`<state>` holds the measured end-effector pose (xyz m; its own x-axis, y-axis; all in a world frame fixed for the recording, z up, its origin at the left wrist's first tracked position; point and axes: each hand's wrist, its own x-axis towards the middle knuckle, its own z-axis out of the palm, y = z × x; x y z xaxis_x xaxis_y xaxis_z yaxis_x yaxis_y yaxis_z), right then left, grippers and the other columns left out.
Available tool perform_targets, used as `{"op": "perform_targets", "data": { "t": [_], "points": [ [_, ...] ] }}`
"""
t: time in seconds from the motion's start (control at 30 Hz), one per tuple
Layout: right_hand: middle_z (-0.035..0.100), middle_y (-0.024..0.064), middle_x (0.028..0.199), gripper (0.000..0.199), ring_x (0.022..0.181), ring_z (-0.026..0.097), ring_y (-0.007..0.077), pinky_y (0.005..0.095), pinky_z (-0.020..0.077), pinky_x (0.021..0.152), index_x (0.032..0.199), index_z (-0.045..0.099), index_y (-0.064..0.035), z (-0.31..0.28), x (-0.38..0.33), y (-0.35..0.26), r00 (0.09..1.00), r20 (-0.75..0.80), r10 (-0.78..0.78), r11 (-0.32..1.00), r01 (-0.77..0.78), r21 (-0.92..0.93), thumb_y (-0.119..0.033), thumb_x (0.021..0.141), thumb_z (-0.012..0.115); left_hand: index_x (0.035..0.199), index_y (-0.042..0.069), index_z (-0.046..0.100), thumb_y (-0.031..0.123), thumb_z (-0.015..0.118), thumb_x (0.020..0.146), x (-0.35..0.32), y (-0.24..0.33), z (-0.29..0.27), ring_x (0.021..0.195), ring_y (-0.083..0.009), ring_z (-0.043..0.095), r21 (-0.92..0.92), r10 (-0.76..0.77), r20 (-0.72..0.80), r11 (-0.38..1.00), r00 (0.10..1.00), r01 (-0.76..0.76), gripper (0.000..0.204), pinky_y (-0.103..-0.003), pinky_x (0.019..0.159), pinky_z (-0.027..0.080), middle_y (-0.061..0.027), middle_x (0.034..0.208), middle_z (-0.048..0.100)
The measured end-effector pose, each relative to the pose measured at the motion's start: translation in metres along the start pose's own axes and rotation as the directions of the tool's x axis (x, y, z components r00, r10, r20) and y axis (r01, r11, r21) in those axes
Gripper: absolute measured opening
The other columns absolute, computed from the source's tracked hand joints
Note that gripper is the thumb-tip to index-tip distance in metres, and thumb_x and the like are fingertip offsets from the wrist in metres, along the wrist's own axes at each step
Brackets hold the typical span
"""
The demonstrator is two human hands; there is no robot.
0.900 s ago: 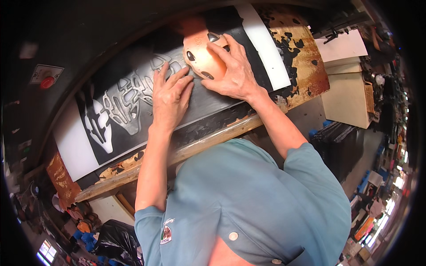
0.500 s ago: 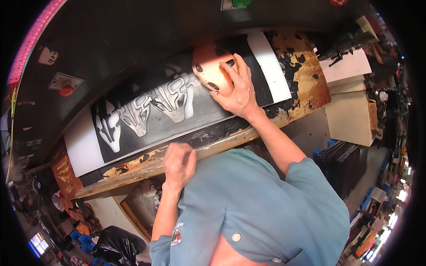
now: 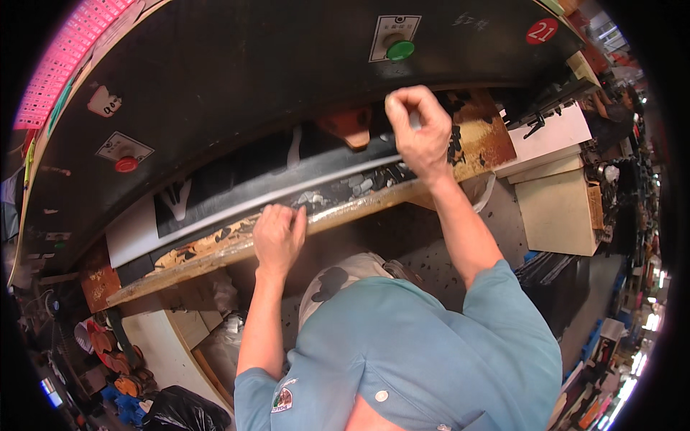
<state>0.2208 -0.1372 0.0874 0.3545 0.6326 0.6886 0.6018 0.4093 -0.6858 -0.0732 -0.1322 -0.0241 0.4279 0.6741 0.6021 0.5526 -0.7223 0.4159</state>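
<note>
My right hand (image 3: pixel 422 136) is raised in front of the dark machine, its thumb and fingers curled into a ring with nothing visible inside. Left of it, apart from the fingers, an orange cutting die (image 3: pixel 350 128) sits partly hidden under the machine. My left hand (image 3: pixel 279 235) is at the wooden front edge (image 3: pixel 345 218), fingers curled; whether they hold anything is hidden. Between the machine and that edge lies a black sheet (image 3: pixel 237 183) on a white board (image 3: pixel 134 238). Pale cut-out shapes (image 3: pixel 176 200) show on it, mostly covered.
A green button (image 3: pixel 399 49) and a red button (image 3: pixel 126 164) are on the machine's black front (image 3: pixel 251 65). Black scraps (image 3: pixel 370 181) litter the ledge. Pale boxes (image 3: pixel 557 205) stand at the right, and a black plastic bag (image 3: pixel 188 411) lies at lower left.
My right hand has let go of the orange die and risen to the right. The machine's black front now hides more of the sheet and die. My left hand has moved onto the front edge.
</note>
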Motion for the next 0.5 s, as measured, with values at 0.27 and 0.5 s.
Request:
{"op": "perform_targets", "data": {
  "t": [0.27, 0.5],
  "points": [
    [0.071, 0.0070, 0.085, 0.008, 0.075, 0.063, 0.0103, 0.0287, 0.0529, 0.071, 0.101, 0.073, 0.0006, -0.031, -0.004, 0.006, 0.984, 0.023, -0.175, 0.975, 0.176, -0.134, -0.008, 0.100, 0.074, 0.078, 0.005, 0.060, 0.014, 0.082, 0.092, 0.003, 0.008, 0.005, 0.078, -0.0372, 0.066, 0.012, -0.076, -0.091, 0.997, 0.993, 0.078, 0.028, -0.048, 0.070, 0.053, -0.0136, 0.078, 0.065],
    [0.066, 0.0040, 0.080, 0.006, 0.076, 0.066, 0.0254, 0.0398, 0.0480, 0.074, 0.087, 0.072, -0.0096, -0.023, -0.118, 0.050, 0.988, 0.064, -0.141, 0.858, 0.154, -0.490, -0.011, 0.091, 0.076, 0.078, 0.005, 0.065, 0.021, 0.080, 0.095, 0.006, 0.008, 0.007, 0.079, -0.0356, 0.069, 0.017, -0.127, -0.068, 0.992, 0.990, 0.129, 0.028, -0.047, 0.072, 0.056, -0.0128, 0.080, 0.069]
  ]
}}
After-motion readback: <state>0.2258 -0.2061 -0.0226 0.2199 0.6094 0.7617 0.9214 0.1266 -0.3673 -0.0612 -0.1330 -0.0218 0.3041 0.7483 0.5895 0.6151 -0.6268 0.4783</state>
